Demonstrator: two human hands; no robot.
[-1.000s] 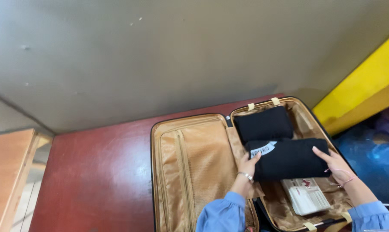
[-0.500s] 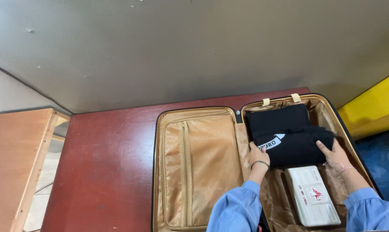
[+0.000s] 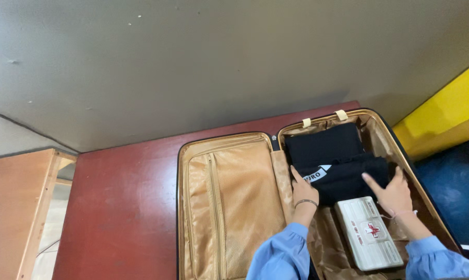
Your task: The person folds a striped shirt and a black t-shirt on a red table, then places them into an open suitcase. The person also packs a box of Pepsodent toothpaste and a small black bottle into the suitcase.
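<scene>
Big grey wall fills the top, w/ a dark red table below it; an open suitcase lies flat on the table, gold-tan lining inside. All places given rel. to the suitcase: its left half is a zipped lining panel, its right half holds the goods. At the far end of the right half sits a folded black garment; just nearer, touching it, a 2nd black folded garment w/ a white label at its left end. Nearest the person in that half lies a white first-aid box w/ a red cross, just beside the 2nd garment. Left of the suitcase, past the table edge, a wooden shelf; right of it, a yellow band. Left hand, fingers spread flat, presses the label end of the 2nd garment, not clamped. Right hand, fingers apart, rests on its right end; both in blue sleeves.
</scene>
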